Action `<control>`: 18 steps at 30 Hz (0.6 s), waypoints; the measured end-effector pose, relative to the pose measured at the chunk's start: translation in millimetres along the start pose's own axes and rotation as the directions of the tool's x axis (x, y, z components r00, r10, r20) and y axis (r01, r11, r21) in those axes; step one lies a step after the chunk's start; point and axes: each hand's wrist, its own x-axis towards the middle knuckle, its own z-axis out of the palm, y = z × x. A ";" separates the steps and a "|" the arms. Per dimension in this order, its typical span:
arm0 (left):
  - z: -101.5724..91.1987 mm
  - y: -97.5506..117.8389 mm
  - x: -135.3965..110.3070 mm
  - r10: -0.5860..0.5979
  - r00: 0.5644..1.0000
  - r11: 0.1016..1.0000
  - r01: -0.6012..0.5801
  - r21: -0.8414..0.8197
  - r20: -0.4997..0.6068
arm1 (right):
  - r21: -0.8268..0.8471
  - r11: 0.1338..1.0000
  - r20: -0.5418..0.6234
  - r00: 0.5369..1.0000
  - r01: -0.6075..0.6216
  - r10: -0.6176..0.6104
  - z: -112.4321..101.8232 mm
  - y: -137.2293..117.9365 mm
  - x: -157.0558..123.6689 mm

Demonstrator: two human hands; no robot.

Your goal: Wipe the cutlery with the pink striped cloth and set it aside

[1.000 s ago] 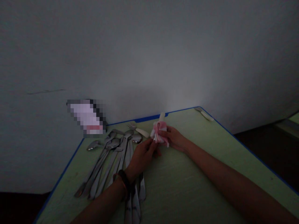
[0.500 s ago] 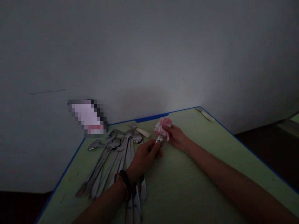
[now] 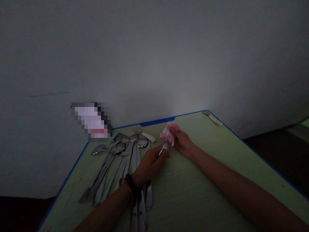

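My left hand (image 3: 152, 159) is closed around a metal fork (image 3: 163, 148), whose head sticks up past the fingers; its handle is hidden in the hand. A crumpled pink-and-white cloth (image 3: 166, 132) is pinched in my right hand (image 3: 182, 141). The cloth touches the upper end of the fork, so its tips are hard to make out. Both hands are just above the middle of the green table. Left of them lies a loose pile of metal spoons (image 3: 118, 148) and other cutlery, partly under my left forearm.
A fork with a white handle (image 3: 148, 137) lies behind the pile. Another white-handled fork (image 3: 214, 120) lies at the far right corner of the blue-edged table (image 3: 217, 154). A blurred-out phone-like object (image 3: 90, 120) leans on the wall at the back left.
My left hand has turned slightly, showing more of the fork's neck. The cloth has shifted a little at the fork's head in my right hand. The pile stays put.
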 end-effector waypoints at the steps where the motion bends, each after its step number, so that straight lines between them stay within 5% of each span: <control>1: -1.0 0.4 -0.1 -0.005 1.000 1.000 0.005 -0.013 0.009 | 0.008 1.000 -0.011 1.000 0.017 -0.017 -0.3 0.3 0.4; 13: -4.7 3.3 -1.9 0.046 0.999 0.998 -0.044 -0.052 0.024 | 0.100 0.990 -0.119 0.989 0.104 -0.092 -5.0 4.8 8.0; 18: -3.7 -1.1 -4.0 -0.021 1.000 0.979 0.022 -0.205 0.008 | -0.013 0.969 -0.164 0.956 0.245 -0.244 -13.1 1.9 11.8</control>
